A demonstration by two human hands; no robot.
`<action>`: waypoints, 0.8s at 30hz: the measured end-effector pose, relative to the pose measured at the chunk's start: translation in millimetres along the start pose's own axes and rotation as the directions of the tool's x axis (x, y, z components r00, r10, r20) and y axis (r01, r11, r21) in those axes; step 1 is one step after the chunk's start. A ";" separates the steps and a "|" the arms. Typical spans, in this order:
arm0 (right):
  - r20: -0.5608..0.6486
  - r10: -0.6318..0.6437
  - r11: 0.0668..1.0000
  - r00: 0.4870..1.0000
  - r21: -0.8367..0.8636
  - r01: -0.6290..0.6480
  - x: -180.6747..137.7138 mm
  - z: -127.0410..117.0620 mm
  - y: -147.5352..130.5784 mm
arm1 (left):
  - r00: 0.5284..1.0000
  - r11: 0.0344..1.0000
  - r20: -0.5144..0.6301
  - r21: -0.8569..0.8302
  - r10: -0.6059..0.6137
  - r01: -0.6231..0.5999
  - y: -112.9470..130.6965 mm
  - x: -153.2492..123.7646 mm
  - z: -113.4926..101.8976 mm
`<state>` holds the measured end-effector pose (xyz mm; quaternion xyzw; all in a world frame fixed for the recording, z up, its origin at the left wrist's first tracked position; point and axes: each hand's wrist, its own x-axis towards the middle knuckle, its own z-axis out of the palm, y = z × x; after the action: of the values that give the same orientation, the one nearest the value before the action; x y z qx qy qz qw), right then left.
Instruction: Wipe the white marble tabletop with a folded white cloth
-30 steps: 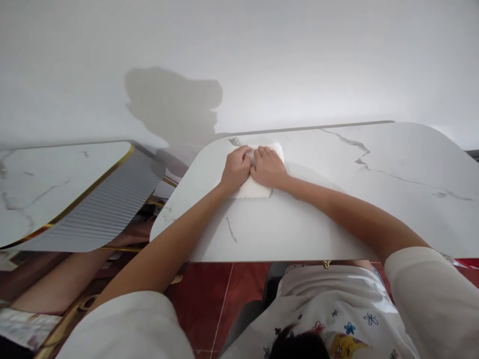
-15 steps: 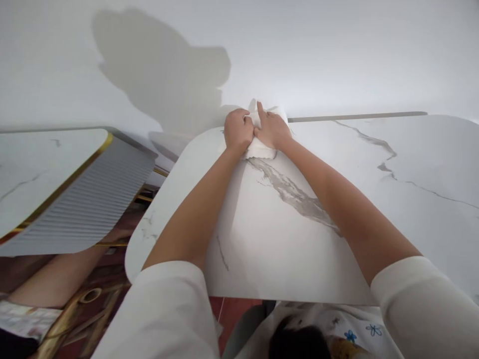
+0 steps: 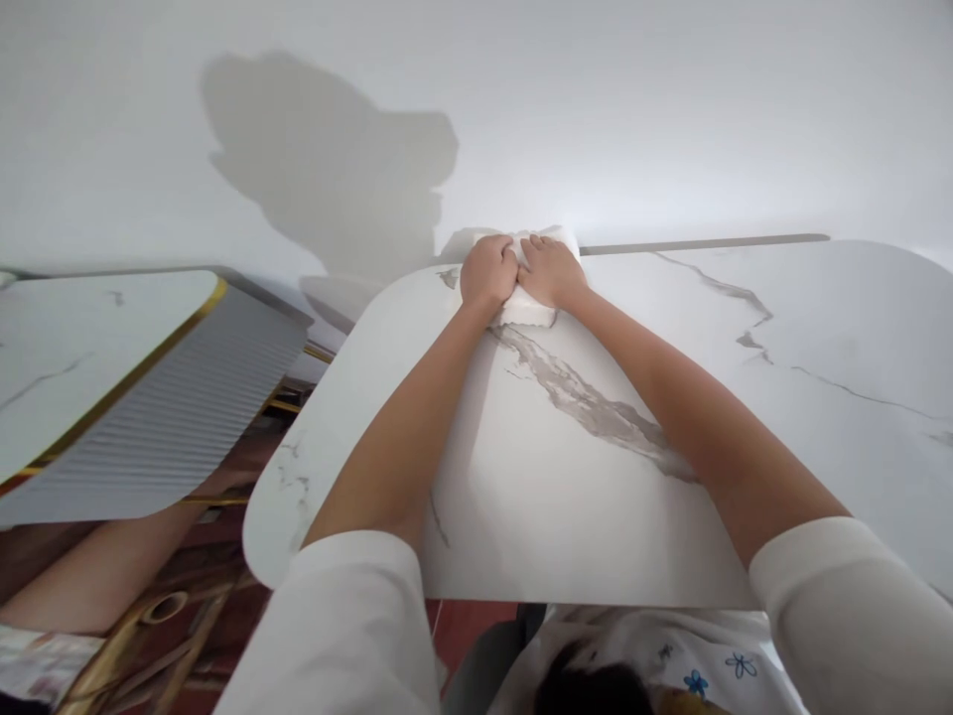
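Both hands are together on a white cloth with a wavy near edge, at the far edge of a white marble-patterned tabletop. My left hand is closed, its fingers curled onto the cloth. Beside it, almost touching, my right hand presses on the cloth with its fingers bent and gripping it. The cloth's middle is covered by the hands. Both arms reach straight forward across the table, passing either side of a grey vein in the pattern.
A white wall rises right behind the table. At left stands a second marble-patterned table with gold trim and a ribbed grey side. Another person's limb shows below it, near a bamboo-like frame.
My right index finger, stretched out before, is now drawn down onto the cloth. The two hands and the cloth sit slightly lower and further right in view.
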<state>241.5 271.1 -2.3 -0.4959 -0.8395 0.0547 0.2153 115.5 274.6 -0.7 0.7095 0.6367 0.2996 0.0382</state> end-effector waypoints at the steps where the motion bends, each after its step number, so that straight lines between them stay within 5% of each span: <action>1: 0.003 0.011 1.000 1.000 -0.010 -0.011 -3.9 -2.4 0.4 | 1.000 1.000 -0.005 -0.002 0.008 -0.008 3.4 -1.7 0.9; 12: 0.032 0.100 0.993 0.994 -0.066 -0.098 -58.7 -24.0 -26.1 | 0.999 0.999 0.006 -0.015 0.047 -0.046 22.9 -43.1 -11.7; 19: -0.027 0.050 0.993 0.998 -0.103 -0.052 -105.2 -21.0 -58.8 | 0.986 0.986 0.037 -0.002 0.164 -0.165 22.1 -99.9 -38.5; 24: -0.083 0.044 0.993 0.996 -0.104 -0.053 -139.4 -12.0 -94.1 | 0.990 0.990 0.021 -0.026 0.137 -0.136 16.1 -144.6 -60.3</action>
<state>228.3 103.0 -5.6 -0.5286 -0.8196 -0.0050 0.2209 99.8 118.0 1.2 0.7542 0.5825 0.3013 0.0335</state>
